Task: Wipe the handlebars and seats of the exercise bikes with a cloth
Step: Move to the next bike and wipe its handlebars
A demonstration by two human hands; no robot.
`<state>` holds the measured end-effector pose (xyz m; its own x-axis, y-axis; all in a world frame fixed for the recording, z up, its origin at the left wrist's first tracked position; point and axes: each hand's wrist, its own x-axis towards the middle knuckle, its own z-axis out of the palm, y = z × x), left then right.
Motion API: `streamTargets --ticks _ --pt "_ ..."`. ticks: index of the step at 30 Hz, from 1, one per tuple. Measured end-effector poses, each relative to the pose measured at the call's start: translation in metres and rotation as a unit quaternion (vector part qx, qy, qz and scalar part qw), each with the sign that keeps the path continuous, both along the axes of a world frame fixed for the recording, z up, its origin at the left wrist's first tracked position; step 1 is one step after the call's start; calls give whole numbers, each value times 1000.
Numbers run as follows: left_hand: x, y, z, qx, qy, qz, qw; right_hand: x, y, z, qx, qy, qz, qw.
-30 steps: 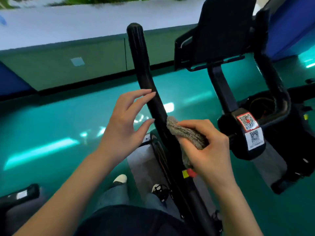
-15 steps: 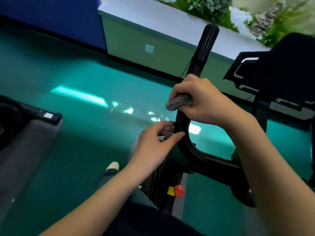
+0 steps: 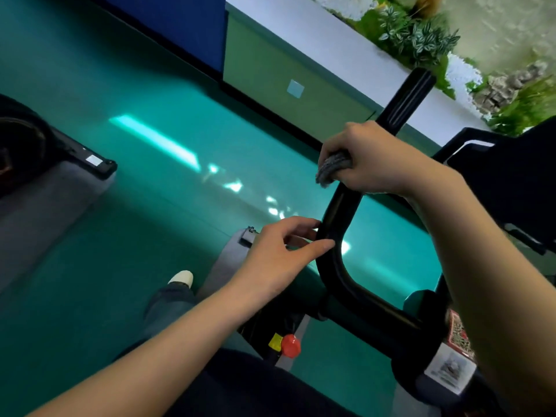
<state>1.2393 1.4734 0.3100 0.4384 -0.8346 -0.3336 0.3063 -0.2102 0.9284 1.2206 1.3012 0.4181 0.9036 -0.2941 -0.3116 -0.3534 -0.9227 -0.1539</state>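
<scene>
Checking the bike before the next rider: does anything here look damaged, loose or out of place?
Nothing stands out. The right hand grips the cloth round the handlebar, the left hand touches it lower down.

Dim teal cast, ceiling-light glare on the glossy floor (image 3: 156, 139), soft wide-angle edge blur.

The handlebar (image 3: 336, 219) is a glossy black tube; it comes in from the lower right, bends through a rounded corner and rises tilted to a ribbed tip near the top; the cloth (image 3: 332, 166), grey and coarse-knit, is bunched around the bar's upper stretch inside the right hand (image 3: 379, 159); one end pokes out leftward.
</scene>
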Motion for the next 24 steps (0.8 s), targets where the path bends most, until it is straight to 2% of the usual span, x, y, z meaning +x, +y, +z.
streamTargets --ticks 6,13,15,17,19,21,24 --pt "10 14 3 7 -21 -15 1000 -15 29 -4 31 4 7 999" --pt "13 27 6 8 -33 -27 999 -42 53 -6 110 -59 -26 992" --pt "10 27 9 13 -46 -39 998 -57 56 -8 167 -129 -72 975" --pt "6 25 11 13 -49 -40 998 -74 61 -13 207 -265 -183 924" --pt "4 22 14 11 -48 -28 998 -88 72 -24 184 -360 -277 872" --pt "4 17 17 11 -50 -20 998 -98 90 -35 155 -376 -307 861" --pt "6 13 20 9 -65 -31 997 -111 109 -38 159 -368 -288 870"
